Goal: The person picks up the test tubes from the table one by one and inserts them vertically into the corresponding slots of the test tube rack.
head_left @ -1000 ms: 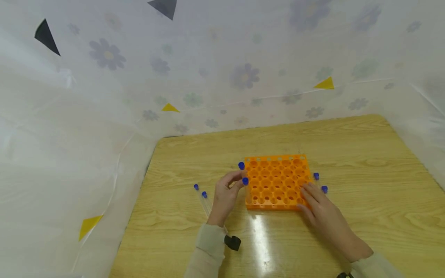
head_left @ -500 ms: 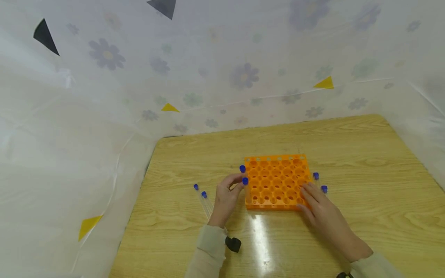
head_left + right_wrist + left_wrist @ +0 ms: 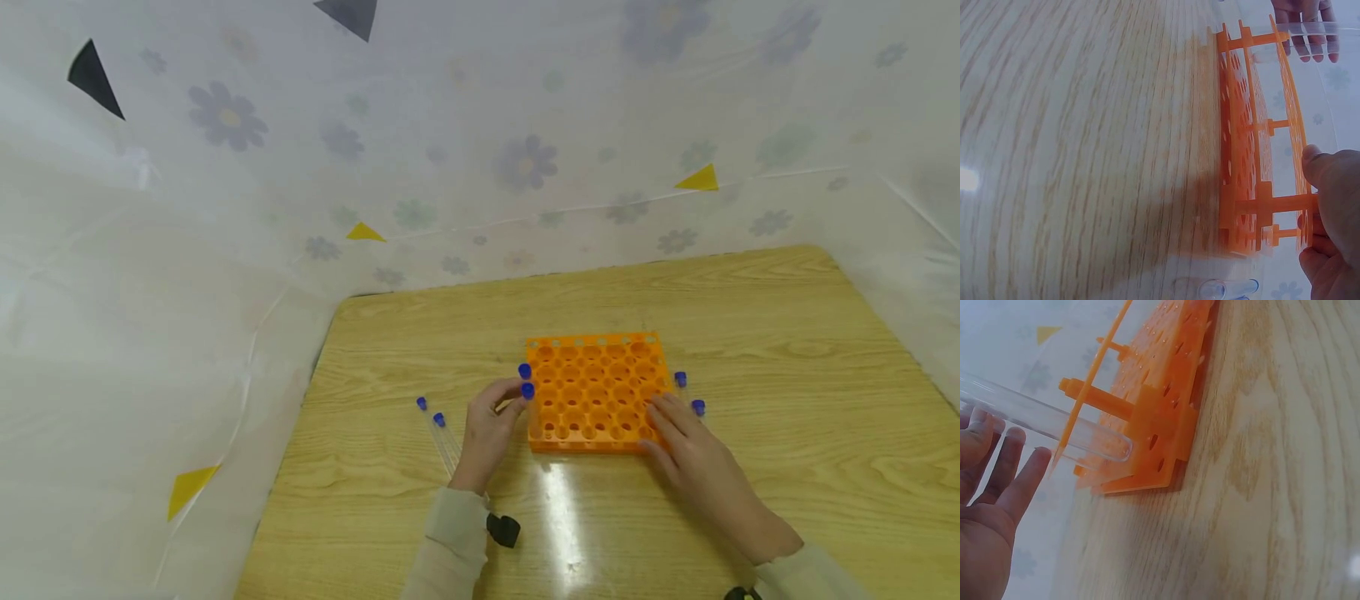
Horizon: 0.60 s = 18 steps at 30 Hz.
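My left hand (image 3: 487, 425) pinches a clear test tube (image 3: 1016, 403) at the left edge of the orange test tube rack (image 3: 596, 392). In the left wrist view the tube passes through the rack's top plate, its rounded bottom between the tiers. In the head view two blue caps stand close together by these fingertips, the far cap (image 3: 524, 371) just behind the near cap (image 3: 528, 391). My right hand (image 3: 693, 446) holds the rack at its near right corner, with thumb (image 3: 1314, 165) and fingers at the top plate's edge.
Two blue-capped tubes (image 3: 438, 433) lie on the wooden table (image 3: 420, 342) left of the rack, partly hidden by the left forearm. Two more blue caps (image 3: 680, 379) show just right of the rack. White flowered sheeting (image 3: 480, 167) rises around the table.
The far blue cap at the left hand has come down and nearer to the other cap. My left hand has shifted very slightly; the right hand and rack have stayed put.
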Each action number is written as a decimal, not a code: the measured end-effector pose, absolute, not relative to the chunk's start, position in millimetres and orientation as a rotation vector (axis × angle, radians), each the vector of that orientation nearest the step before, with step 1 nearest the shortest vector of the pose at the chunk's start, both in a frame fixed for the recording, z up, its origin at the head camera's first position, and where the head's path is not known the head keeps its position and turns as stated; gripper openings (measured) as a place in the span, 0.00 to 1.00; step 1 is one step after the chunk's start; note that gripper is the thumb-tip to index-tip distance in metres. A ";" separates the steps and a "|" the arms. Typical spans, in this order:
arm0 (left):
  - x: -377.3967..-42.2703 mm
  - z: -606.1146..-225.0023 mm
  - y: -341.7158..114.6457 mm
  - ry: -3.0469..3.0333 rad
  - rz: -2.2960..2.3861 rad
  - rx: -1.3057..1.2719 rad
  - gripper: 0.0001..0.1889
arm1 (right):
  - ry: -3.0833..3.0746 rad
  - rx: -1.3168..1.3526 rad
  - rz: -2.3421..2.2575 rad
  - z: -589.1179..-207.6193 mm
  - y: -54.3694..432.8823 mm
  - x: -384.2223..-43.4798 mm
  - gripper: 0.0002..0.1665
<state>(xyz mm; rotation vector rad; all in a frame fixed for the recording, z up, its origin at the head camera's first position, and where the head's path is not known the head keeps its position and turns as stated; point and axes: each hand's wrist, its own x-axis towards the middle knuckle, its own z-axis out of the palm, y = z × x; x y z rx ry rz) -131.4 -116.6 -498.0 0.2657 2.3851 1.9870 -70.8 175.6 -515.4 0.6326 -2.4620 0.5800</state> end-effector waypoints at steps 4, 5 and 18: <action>-131.4 -498.1 -115.6 2.376 2.002 0.240 0.13 | -2.495 0.614 0.577 -515.0 176.1 -70.3 0.30; -131.4 -498.0 -115.4 2.376 2.004 0.237 0.13 | -2.500 0.613 0.575 -514.8 176.2 -70.2 0.29; -131.2 -498.7 -114.9 2.383 1.998 0.256 0.14 | -2.520 0.611 0.570 -513.3 175.8 -70.0 0.28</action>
